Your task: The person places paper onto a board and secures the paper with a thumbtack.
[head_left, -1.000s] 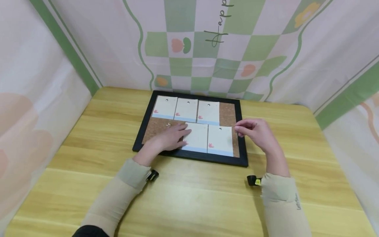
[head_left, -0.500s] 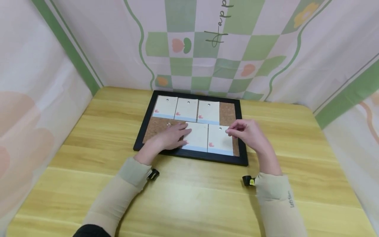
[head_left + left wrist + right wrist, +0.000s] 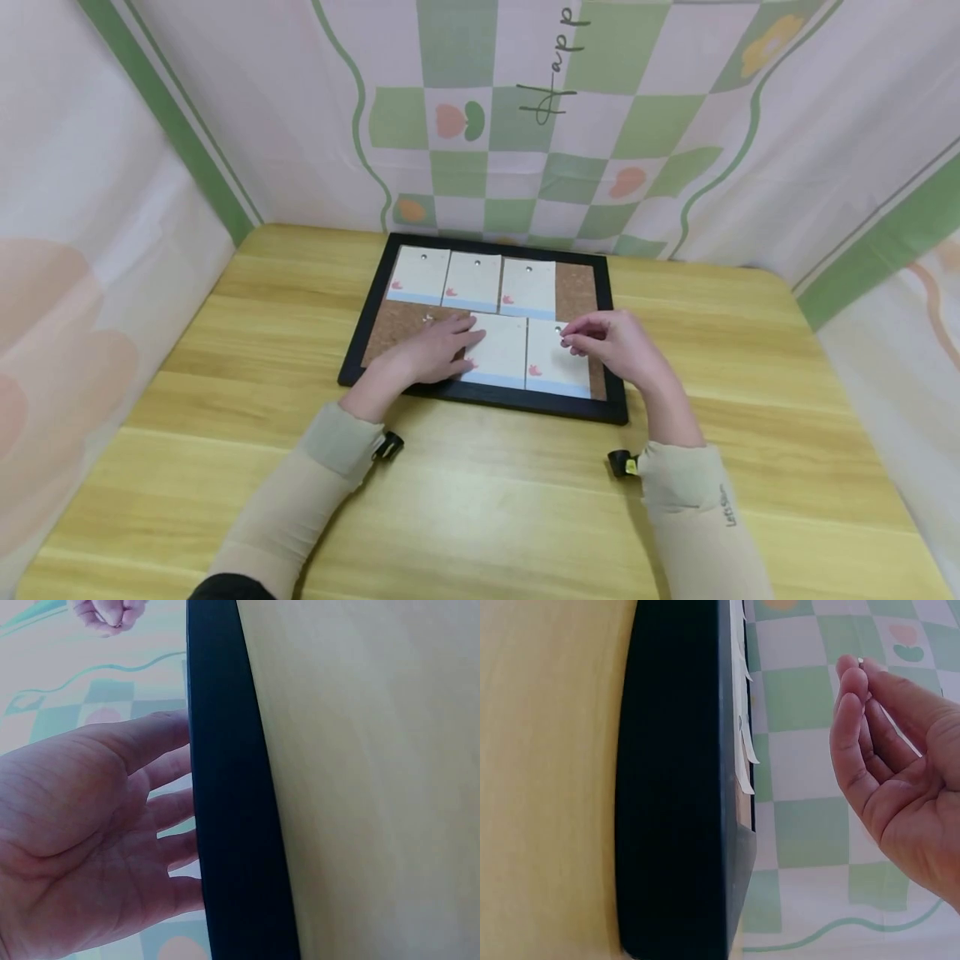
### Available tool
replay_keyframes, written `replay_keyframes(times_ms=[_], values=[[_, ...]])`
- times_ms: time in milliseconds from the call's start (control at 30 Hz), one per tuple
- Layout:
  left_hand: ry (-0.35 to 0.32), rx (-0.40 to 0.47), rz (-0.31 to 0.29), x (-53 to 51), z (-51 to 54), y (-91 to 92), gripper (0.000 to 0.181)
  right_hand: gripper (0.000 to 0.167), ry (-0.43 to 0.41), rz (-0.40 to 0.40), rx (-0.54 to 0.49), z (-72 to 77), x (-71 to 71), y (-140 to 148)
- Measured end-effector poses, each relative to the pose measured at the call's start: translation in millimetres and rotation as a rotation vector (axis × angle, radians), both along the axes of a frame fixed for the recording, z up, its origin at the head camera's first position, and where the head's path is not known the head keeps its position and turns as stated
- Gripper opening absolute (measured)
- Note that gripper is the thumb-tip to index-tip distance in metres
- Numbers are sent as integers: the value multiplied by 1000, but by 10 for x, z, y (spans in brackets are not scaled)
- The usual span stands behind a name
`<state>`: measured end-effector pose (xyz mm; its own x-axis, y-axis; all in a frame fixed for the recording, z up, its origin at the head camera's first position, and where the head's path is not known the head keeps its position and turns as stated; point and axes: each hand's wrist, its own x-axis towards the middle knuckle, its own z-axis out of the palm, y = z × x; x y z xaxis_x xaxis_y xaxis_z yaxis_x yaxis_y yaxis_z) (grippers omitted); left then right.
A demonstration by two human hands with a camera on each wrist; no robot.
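On a black-framed cork board [image 3: 393, 329], my left hand [image 3: 429, 350] lies with its fingers spread, fingertips resting on the left edge of a white card [image 3: 498, 346] that shows no tack. My right hand [image 3: 618, 346] is above the neighbouring card [image 3: 558, 362], which bears a silver tack near its top. In the right wrist view, thumb and index finger pinch a tiny bright thumbtack [image 3: 861, 663], mostly hidden by the fingertips. From the left wrist view, the fingertips disappear behind the board's black frame [image 3: 236, 787].
Along the board's upper part sit three tacked cards, the left [image 3: 417, 275], middle [image 3: 472, 283] and right [image 3: 528, 287]. Some small light pieces [image 3: 428, 319] lie on the cork near my left hand. Patterned cloth [image 3: 517, 175] hangs behind the wooden table [image 3: 472, 500].
My right hand has moved left from the board's right edge to over the lower right card, fingertips still together. My left hand has stayed in place.
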<state>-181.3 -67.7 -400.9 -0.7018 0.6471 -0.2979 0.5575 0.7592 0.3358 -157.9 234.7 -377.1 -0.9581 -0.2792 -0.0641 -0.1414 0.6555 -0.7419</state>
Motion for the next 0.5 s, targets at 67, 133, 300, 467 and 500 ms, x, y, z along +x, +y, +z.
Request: replay_keyframes(times_ms=[67, 133, 300, 467, 500], values=[[-2, -1, 3, -2, -2, 3, 60, 15, 10, -5, 15, -3, -2, -3], [-3, 0, 5, -3, -5, 5, 60, 15, 18, -8, 38, -2, -3, -7], [-6, 7, 9, 4, -6, 1, 60, 15, 17, -6, 86, 1, -20, -23], [-2, 8, 8, 2, -5, -2, 60, 13, 28, 25, 113, 39, -62, -71], [-1, 8, 7, -2, -6, -2, 60, 12, 31, 32, 120, 50, -75, -84]])
